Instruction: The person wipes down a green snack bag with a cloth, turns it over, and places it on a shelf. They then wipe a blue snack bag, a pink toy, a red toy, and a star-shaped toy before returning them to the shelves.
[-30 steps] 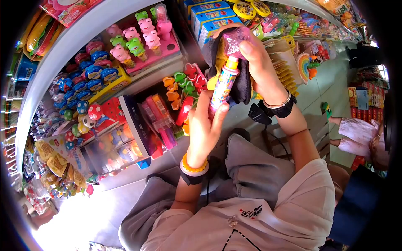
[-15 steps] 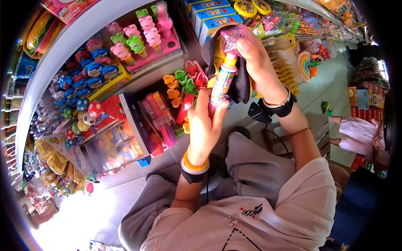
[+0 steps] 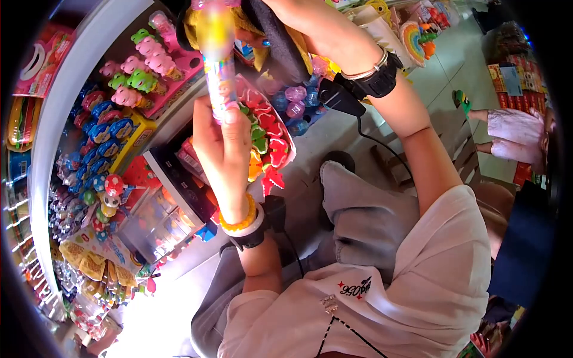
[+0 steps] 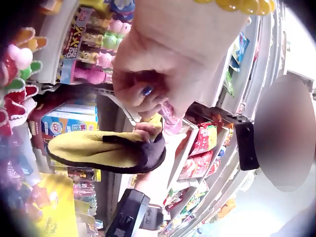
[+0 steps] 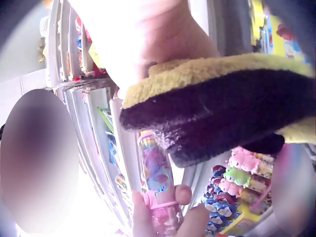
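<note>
The left hand (image 3: pixel 225 143) grips the lower end of a colourful, pink-ended tube (image 3: pixel 219 80), thumb along its side. In the left wrist view, curled fingers of the left hand (image 4: pixel 158 69) lie around it. At the top edge of the head view, the right hand (image 3: pixel 304 18) is partly cut off. A dark cloth (image 3: pixel 277 45) with yellow lining is bunched in it behind the tube's yellow neck. Right fingertips (image 4: pixel 143 131) pinch this cloth (image 4: pixel 94 150) beside the tube's pink end (image 4: pixel 170 118). The fuzzy cloth (image 5: pixel 212 116) covers much of the right wrist view, above the tube (image 5: pixel 157 170).
Shelves at the left carry frog-shaped toys (image 3: pixel 158 59), blue packets (image 3: pixel 110 131) and a clear box (image 3: pixel 158 224). Red and green clips (image 3: pixel 277 149) lie just right of the left hand. A cable (image 3: pixel 382 140) hangs from the right wrist. Another person's legs (image 3: pixel 513 134) show at the right.
Both hands, with the tube and cloth, have moved up and left in the head view, so the right hand is now partly cut off. The shelves have shifted left in that view.
</note>
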The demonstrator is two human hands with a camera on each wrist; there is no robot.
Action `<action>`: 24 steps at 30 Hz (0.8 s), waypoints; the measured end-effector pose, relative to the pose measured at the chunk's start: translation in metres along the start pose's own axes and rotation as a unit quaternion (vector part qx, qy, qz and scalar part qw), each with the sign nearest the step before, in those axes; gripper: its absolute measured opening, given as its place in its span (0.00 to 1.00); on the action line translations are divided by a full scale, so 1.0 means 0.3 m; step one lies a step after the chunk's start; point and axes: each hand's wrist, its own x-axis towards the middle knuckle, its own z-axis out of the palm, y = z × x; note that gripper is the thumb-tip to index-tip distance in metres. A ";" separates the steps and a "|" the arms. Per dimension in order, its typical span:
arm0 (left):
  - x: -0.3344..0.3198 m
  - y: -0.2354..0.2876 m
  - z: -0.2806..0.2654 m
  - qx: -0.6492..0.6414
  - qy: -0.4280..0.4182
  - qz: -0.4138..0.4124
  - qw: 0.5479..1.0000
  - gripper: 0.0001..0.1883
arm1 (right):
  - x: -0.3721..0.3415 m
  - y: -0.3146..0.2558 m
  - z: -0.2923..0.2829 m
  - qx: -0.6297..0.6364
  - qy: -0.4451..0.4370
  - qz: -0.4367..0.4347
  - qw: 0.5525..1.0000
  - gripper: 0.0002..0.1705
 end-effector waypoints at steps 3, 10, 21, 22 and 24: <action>-0.008 -0.017 0.003 -0.008 0.003 0.021 1.000 0.18 | -0.027 -0.006 -0.039 -0.011 0.024 0.093 0.995 0.49; 0.000 -0.039 0.074 -0.052 0.000 -0.004 0.999 0.16 | -0.070 0.027 0.135 0.023 0.018 0.082 0.996 0.38; 0.034 0.011 0.043 -0.050 -0.006 -0.015 0.999 0.19 | -0.095 0.031 0.092 -0.075 -0.172 0.111 0.976 0.30; 0.032 -0.004 0.046 -0.061 -0.016 -0.016 0.998 0.18 | -0.092 0.031 0.077 -0.083 -0.180 0.144 0.970 0.31; 0.024 -0.050 0.046 -0.076 -0.030 -0.015 0.997 0.17 | -0.097 -0.008 0.076 0.001 -0.127 0.162 0.979 0.35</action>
